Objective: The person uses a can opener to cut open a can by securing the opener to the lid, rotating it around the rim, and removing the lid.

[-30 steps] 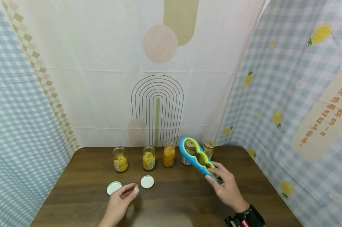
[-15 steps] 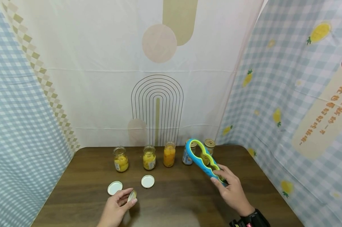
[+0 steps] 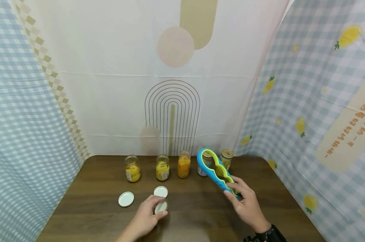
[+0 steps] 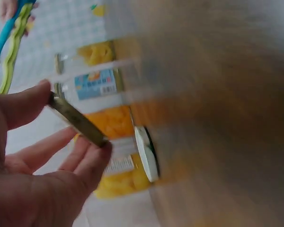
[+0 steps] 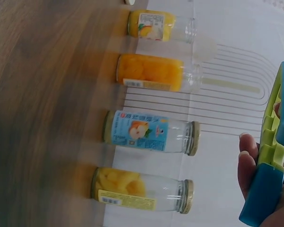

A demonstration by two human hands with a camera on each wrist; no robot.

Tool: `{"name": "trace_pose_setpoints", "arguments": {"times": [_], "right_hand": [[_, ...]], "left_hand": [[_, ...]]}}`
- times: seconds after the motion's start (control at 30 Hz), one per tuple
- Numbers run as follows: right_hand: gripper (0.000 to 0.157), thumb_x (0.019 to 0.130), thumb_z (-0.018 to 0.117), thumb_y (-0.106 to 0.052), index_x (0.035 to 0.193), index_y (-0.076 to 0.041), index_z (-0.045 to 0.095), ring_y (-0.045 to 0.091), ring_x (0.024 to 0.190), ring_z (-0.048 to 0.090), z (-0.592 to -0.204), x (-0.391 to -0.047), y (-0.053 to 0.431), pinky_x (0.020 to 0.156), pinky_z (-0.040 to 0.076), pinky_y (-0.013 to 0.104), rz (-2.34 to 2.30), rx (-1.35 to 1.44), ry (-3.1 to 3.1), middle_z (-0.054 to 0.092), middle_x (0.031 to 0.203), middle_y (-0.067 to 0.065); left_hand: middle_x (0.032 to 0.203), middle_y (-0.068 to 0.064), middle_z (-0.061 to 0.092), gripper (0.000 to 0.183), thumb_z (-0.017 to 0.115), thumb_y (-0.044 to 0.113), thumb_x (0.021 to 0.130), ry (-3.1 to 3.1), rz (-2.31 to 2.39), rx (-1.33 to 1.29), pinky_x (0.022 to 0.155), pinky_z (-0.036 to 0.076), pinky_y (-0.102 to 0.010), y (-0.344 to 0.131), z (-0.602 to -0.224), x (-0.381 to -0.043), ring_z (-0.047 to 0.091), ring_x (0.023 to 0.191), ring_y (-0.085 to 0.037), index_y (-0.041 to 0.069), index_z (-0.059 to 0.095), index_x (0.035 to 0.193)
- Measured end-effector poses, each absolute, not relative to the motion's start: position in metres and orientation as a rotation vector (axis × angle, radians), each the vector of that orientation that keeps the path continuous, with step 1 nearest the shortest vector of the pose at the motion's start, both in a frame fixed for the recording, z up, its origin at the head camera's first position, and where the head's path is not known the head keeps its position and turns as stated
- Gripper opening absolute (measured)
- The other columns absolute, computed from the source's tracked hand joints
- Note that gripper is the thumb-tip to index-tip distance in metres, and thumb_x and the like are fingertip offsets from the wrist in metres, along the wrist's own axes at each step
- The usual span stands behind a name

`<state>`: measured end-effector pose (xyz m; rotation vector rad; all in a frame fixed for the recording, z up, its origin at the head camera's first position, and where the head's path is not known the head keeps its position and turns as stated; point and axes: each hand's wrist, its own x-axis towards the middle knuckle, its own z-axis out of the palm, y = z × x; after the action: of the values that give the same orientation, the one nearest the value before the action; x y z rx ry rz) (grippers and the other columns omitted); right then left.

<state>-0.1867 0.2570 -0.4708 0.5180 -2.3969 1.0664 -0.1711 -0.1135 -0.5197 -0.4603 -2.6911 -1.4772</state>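
Note:
My left hand point(image 3: 146, 213) pinches a small jar lid point(image 3: 161, 207) between thumb and fingers. The lid is held tilted, just in front of a white-lined lid point(image 3: 160, 191) that lies on the table. In the left wrist view the held lid point(image 4: 80, 122) shows its edge, thumb on one side and fingertips on the other. My right hand point(image 3: 247, 206) grips one end of a blue and green multi-ring jar opener point(image 3: 212, 173), held in the air in front of two gold-lidded jars. One has a blue label point(image 5: 139, 130); the other holds yellow fruit point(image 5: 120, 182).
Three lidless fruit jars stand in a row: a yellow one point(image 3: 133, 172) at left, another yellow one point(image 3: 162, 169), and an orange one point(image 3: 183, 166). Another lid point(image 3: 126, 199) lies upturned on the brown table point(image 3: 91, 208). Cloth curtains point(image 3: 109, 101) enclose the back and sides.
My left hand has carried the lid rightward, from beside the left lid to the front of the other lid. My right hand and the opener have shifted slightly right.

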Motion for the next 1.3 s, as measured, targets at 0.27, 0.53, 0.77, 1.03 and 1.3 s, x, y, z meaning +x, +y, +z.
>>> {"name": "trace_pose_setpoints", "arguments": {"times": [0.27,0.53,0.77,1.03,1.3], "right_hand": [[0.026,0.097,0.077,-0.003,0.117,-0.019,0.076,-0.008,0.116,0.061,-0.463,-0.178,0.252,0.078,0.061,0.023,1.071,0.566,-2.359,0.065,0.142,0.013],[0.029,0.096,0.077,-0.002,0.118,-0.02,0.077,-0.007,0.119,0.061,-0.454,-0.174,0.251,0.087,0.054,0.011,1.048,0.592,-2.328,0.065,0.142,0.011],[0.031,0.096,0.077,0.0,0.119,-0.021,0.077,-0.002,0.12,0.063,-0.454,-0.172,0.249,0.091,0.052,0.008,1.06,0.615,-2.312,0.065,0.143,0.01],[0.032,0.095,0.077,0.0,0.119,-0.021,0.076,0.001,0.12,0.065,-0.454,-0.171,0.245,0.09,0.054,0.011,1.057,0.62,-2.306,0.066,0.142,0.01],[0.03,0.096,0.076,-0.001,0.119,-0.021,0.076,0.006,0.12,0.066,-0.454,-0.173,0.242,0.092,0.052,0.01,1.056,0.632,-2.316,0.066,0.142,0.01]], "left_hand": [[0.114,-0.009,0.067,0.038,0.089,0.013,0.085,-3.022,-0.991,-0.681,0.086,0.058,-0.042,-0.067,-0.527,-0.201,0.067,0.101,-0.026,0.001,0.074,0.119],[0.099,-0.008,0.061,0.027,0.089,0.018,0.087,-3.069,-0.59,-0.708,0.077,0.056,-0.034,-0.034,-0.53,-0.217,0.058,0.086,-0.022,0.004,0.076,0.106],[0.119,-0.016,0.065,0.03,0.084,0.019,0.093,-3.107,-0.674,-0.604,0.089,0.06,-0.043,-0.022,-0.534,-0.248,0.064,0.106,-0.033,0.003,0.076,0.117],[0.139,-0.019,0.062,0.044,0.084,0.022,0.095,-3.154,-0.757,-0.535,0.101,0.06,-0.046,-0.017,-0.536,-0.273,0.062,0.125,-0.037,0.002,0.071,0.131],[0.127,-0.014,0.061,0.045,0.083,0.023,0.095,-3.122,-0.845,-0.548,0.089,0.059,-0.041,-0.02,-0.538,-0.274,0.059,0.111,-0.028,0.001,0.07,0.133]]}}
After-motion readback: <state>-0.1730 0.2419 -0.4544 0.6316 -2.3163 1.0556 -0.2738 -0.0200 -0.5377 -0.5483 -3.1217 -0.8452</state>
